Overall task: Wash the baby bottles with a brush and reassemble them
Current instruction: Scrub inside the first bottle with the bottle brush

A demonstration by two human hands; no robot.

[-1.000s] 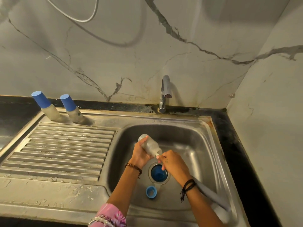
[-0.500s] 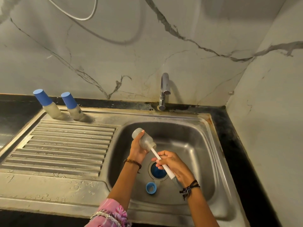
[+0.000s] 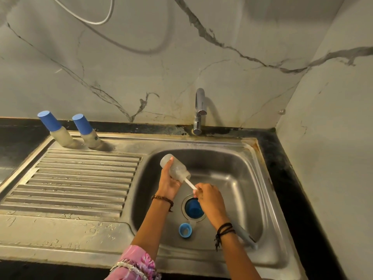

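Observation:
Over the steel sink basin [image 3: 238,178], my left hand [image 3: 168,182] grips a clear baby bottle [image 3: 175,167], tilted with its mouth toward the lower right. A bottle brush [image 3: 189,184] with a white stem goes into that mouth; its head is inside the bottle. My right hand [image 3: 210,201] grips the brush stem, and the grey handle end [image 3: 245,236] sticks out past my wrist. A blue bottle collar [image 3: 185,230] lies on the basin floor, and a blue cap [image 3: 193,208] sits in the drain. Two capped bottles, one [image 3: 55,129] left of the other [image 3: 86,131], stand behind the drainboard.
A chrome tap [image 3: 199,110] rises behind the basin; no water runs from it. The ribbed drainboard [image 3: 76,178] spreads to the left, wet along its front. Black countertop [image 3: 282,168] borders the sink, with marble walls behind and at the right.
My right hand drew the brush partly out of the bottle, exposing the white stem, then pushed it back in some. The bottle stayed tilted in my left hand.

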